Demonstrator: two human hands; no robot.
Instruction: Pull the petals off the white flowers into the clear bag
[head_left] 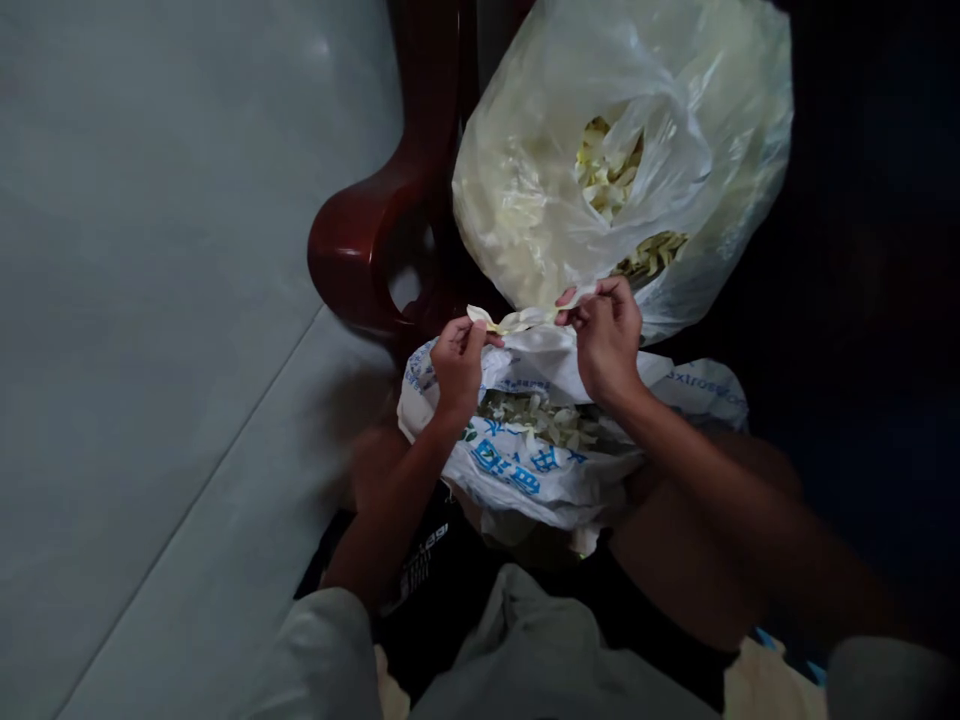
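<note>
Between my two hands stretches a pale, cream-white twisted strip of leaf-like or petal-like pieces point(525, 320); its exact kind cannot be made out. My left hand point(459, 365) pinches its left end, closed between thumb and fingers. At the other end, my right hand point(609, 335) is closed on the strip too. Just below the hands lies an open white plastic bag with blue print point(555, 505), between my legs. Loose pale flakes point(555, 420) of similar look show in its mouth.
A large translucent plastic bag point(517, 200) stands beyond my hands, with cream-coloured pieces point(609, 170) visible through its openings. Left of it is a glossy dark red curved wooden furniture part point(352, 240). Grey floor tiles point(165, 300) spread on the left; the right side is dark.
</note>
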